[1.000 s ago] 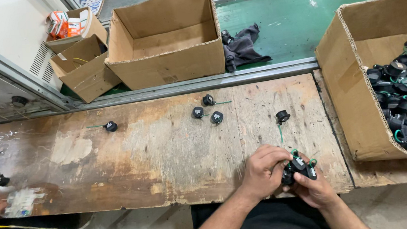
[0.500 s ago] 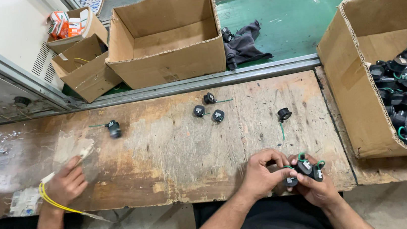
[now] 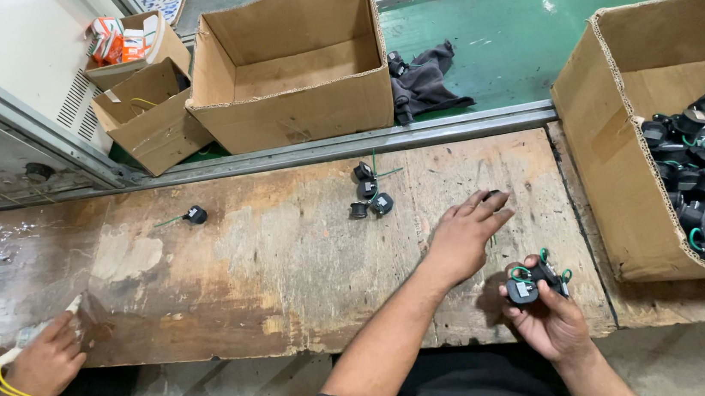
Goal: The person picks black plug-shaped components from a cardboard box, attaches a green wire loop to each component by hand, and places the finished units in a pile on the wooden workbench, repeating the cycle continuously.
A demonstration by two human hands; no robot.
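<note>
Care with the reach matters most here. The left hand (image 3: 459, 235) stretches forward over the worktop (image 3: 289, 256), palm down, fingers spread and released, holding nothing; its fingertips (image 3: 495, 203) lie over a small dark part that shows only as a sliver beyond them, so whether they touch it cannot be told. The right hand (image 3: 549, 317) sits close to the body, just behind and to the right of the left one, clenched around a bunch of black round components (image 3: 533, 282) with green wire loops.

To do this step well, in my judgement, the left hand should close on the single part with thumb and forefinger on its body rather than its thin lead, which could bend. The right hand should keep its bunch cupped upright, since the loose pieces could slip out between the fingers.

Further ahead and to the left of the reaching hand, a cluster of small black parts (image 3: 368, 196) lies on the wood, and one more single part (image 3: 195, 214) with a green lead sits well off to the left. To the right of both hands stands a cardboard box (image 3: 602, 191) heaped with similar components. At the far left, another person's hand (image 3: 49, 361) holds a yellow cable (image 3: 10, 394).
</note>
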